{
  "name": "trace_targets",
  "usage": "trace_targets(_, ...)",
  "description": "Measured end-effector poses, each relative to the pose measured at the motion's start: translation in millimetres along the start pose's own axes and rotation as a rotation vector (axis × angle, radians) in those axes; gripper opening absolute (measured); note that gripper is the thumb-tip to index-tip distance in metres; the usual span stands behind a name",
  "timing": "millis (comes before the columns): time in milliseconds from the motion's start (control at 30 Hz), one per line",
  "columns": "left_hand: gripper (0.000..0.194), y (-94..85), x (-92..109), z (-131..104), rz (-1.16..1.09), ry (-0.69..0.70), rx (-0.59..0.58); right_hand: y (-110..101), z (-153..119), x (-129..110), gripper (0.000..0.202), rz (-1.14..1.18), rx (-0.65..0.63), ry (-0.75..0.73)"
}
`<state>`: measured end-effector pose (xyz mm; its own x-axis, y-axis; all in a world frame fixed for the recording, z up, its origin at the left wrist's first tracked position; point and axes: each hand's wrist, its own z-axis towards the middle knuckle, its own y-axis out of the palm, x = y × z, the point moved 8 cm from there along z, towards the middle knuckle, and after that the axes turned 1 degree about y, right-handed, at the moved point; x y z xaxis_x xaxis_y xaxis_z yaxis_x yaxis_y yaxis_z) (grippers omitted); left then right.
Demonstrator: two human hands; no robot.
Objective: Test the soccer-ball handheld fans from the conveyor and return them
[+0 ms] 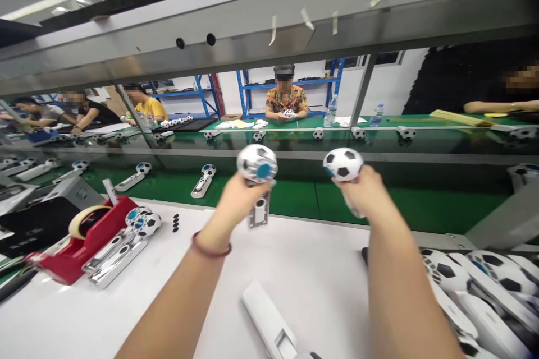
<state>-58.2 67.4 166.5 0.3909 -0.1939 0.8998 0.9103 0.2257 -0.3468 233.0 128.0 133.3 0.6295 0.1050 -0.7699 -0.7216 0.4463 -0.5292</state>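
Note:
My left hand (pixel 240 199) is closed round the neck of a soccer-ball-headed handheld device (pixel 257 162). Its ball has black patches and a blue disc, and its pale handle hangs below my fingers. My right hand (pixel 365 193) grips a second such device (pixel 343 164) just under the ball, the white handle partly hidden by the hand. Both are held up over the near edge of the green belt (pixel 303 193). Below and between my forearms, a white device (pixel 269 320) lies on the white tabletop (pixel 320 269), its lower end cut off by the frame.
At left stand a red tape dispenser (pixel 84 244) and two ball-headed devices (pixel 122 247) beside black dots (pixel 176 223). More devices (pixel 484 286) are piled at right. Others ride the belt. A metal shelf beam (pixel 252 39) crosses above; a co-worker (pixel 286 98) sits opposite.

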Motion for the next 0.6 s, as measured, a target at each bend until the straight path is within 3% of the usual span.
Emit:
trace_targets(67,0.032,57.0,-19.9,31.3,0.243,-0.009,-0.210,19.6,4.9,19.6,0.024,-0.043,-0.071,0.108)
trace_targets(100,0.029,78.1,-31.1,46.9,0.266,-0.024,-0.243,24.9,7.3,29.5,0.020,-0.048,-0.084,0.150)
trace_targets(200,0.030,114.5,-59.6,89.8,0.336,-0.062,-0.237,21.0,13.1,49.2,0.017,-0.025,0.016,0.223)
trace_targets(300,0.034,118.0,-79.4,120.5,0.471,-0.094,-0.187,8.3,12.6,44.9,0.034,0.016,0.153,0.218)
trace_targets(400,0.037,102.2,-97.4,134.3,0.644,-0.142,-0.080,2.6,8.7,22.7,0.041,0.112,0.193,0.142)
trace_targets(500,0.057,85.0,-121.7,128.7,0.781,-0.236,0.041,-0.8,4.3,6.2,0.041,0.287,0.188,0.106)
trace_targets(600,0.070,78.5,-147.6,114.8,0.824,-0.314,0.080,0.7,2.5,2.9,0.041,0.467,0.146,0.137)
